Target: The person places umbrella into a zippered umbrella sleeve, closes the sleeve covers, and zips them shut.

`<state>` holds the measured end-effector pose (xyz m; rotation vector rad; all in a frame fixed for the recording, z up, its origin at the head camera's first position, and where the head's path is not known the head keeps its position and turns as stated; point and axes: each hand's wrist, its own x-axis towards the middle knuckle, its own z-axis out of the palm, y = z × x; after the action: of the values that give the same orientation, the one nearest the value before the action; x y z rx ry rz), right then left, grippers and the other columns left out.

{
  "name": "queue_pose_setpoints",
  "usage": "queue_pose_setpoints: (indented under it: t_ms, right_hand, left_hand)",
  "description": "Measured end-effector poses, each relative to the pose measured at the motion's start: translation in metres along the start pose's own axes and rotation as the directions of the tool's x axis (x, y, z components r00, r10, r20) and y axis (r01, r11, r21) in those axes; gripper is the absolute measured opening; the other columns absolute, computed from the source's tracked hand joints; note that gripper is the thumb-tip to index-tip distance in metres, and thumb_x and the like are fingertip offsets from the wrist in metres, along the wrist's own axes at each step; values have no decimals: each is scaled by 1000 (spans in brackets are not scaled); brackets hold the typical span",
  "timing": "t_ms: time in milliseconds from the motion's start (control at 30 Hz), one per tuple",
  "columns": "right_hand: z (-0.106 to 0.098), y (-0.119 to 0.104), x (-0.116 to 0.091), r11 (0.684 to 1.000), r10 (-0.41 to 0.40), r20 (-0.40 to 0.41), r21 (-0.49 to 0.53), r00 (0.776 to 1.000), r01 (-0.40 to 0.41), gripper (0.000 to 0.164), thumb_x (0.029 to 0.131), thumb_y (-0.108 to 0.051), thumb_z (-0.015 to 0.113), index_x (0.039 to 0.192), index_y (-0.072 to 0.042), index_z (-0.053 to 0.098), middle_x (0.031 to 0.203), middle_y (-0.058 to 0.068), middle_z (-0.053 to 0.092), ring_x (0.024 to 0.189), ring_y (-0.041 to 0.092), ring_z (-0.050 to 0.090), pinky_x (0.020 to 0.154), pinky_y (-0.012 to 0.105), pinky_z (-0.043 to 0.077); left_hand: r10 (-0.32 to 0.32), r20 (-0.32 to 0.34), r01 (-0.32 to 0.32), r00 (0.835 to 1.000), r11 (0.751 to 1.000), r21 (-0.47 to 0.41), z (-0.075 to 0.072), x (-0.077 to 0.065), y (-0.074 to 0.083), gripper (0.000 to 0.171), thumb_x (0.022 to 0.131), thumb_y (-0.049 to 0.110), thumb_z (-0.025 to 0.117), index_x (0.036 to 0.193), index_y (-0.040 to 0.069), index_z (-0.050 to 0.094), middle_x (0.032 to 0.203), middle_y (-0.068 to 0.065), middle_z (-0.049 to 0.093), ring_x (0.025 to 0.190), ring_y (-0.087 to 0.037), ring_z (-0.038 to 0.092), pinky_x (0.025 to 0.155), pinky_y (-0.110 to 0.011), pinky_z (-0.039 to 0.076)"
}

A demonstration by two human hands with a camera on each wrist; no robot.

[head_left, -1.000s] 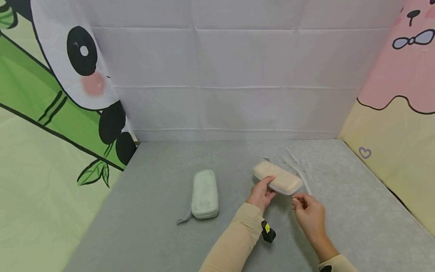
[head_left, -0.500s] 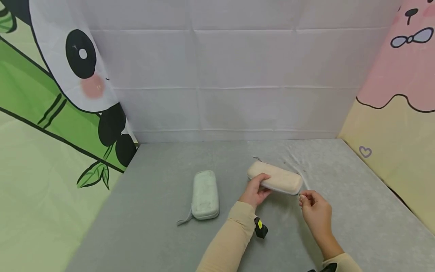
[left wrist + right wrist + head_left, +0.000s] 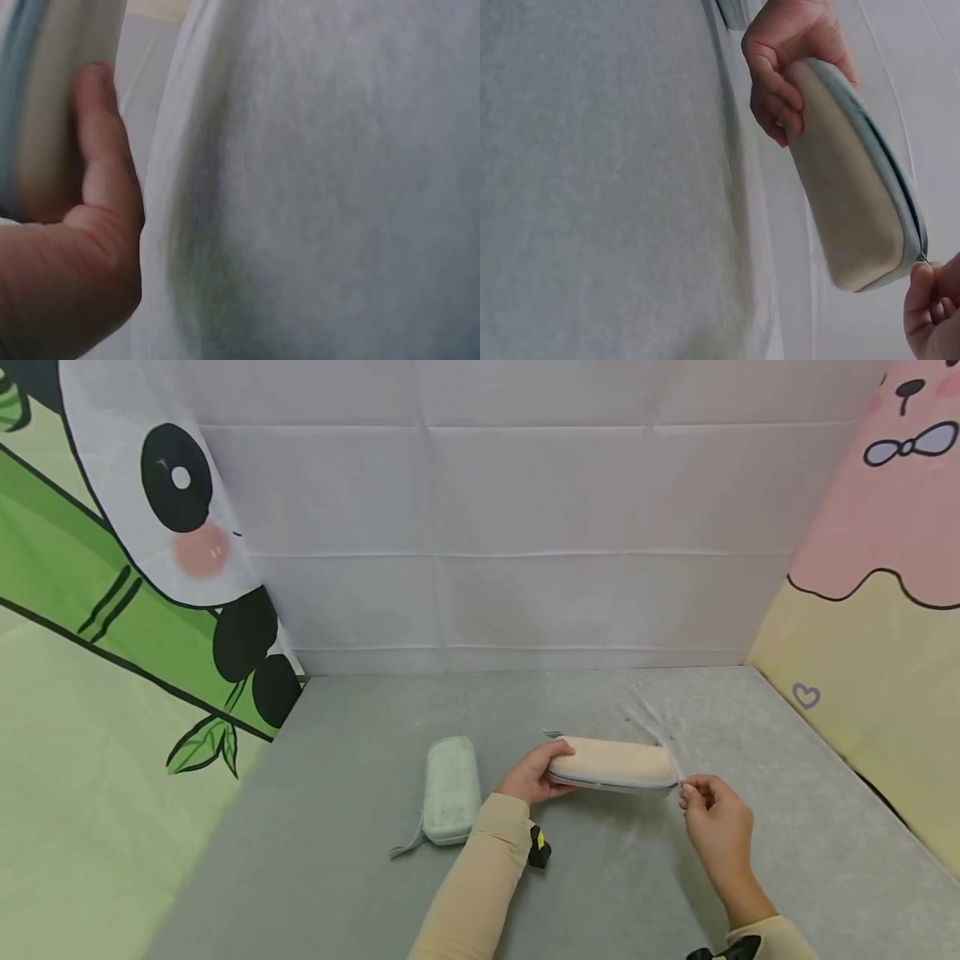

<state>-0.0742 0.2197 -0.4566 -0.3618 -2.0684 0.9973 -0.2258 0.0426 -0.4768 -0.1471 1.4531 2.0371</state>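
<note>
A cream zip-up pencil case with a pale blue-grey zip band is held above the table, its long side facing me. My left hand grips its left end, thumb on top and fingers beneath. At the right end, my right hand pinches the small zipper pull. Behind the pull, a narrow dark gap in the zip runs along the side in the right wrist view. The left wrist view catches only part of the case, with a finger lying along it. What the case contains is hidden.
A pale green pencil case lies on the grey cloth-covered table, left of my left forearm, its grey strap toward me. Behind stands a white cloth wall. Printed cloths flank the table on both sides.
The right hand has moved right with the zipper pull, along the case to its right end. The left hand has shifted left and turned the case more level, its zip side toward me.
</note>
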Motion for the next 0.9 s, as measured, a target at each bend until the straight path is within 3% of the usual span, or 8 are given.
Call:
queue_pose_setpoints:
  t_ms: [133, 567, 900]
  right_hand:
    - [-1, 0, 2, 1000, 8, 0, -3, 1000, -8, 4, 83, 7, 62, 80, 8, 63, 67, 14, 62, 51, -10, 47, 44, 11, 40]
    - [5, -4, -2, 999, 34, 27, 18, 999, -34, 4, 82, 9, 61, 79, 8, 62, 64, 12, 61, 49, -2, 50, 43, 13, 41]
    - [8, -6, -5, 999, 32, 23, 25, 999, -33, 6, 83, 9, 61, 78, 7, 63, 65, 15, 62, 50, -3, 50, 43, 13, 41]
  left_hand:
    - [-16, 17, 15, 1000, 999, 48, -2, 1, 0, 57, 77, 25, 70, 125, 1, 51, 102, -18, 60, 92, -28, 62, 80, -42, 50]
    - [16, -97, -22, 995, 998, -67, 6, 2, -8, 54, 75, 13, 72, 123, -2, 53, 102, -20, 58, 94, -33, 61, 76, -43, 51]
    - [37, -93, -49, 995, 990, -131, 13, -1, -10, 54, 76, 7, 71, 126, -3, 50, 107, -23, 54, 100, -37, 57, 79, -49, 49]
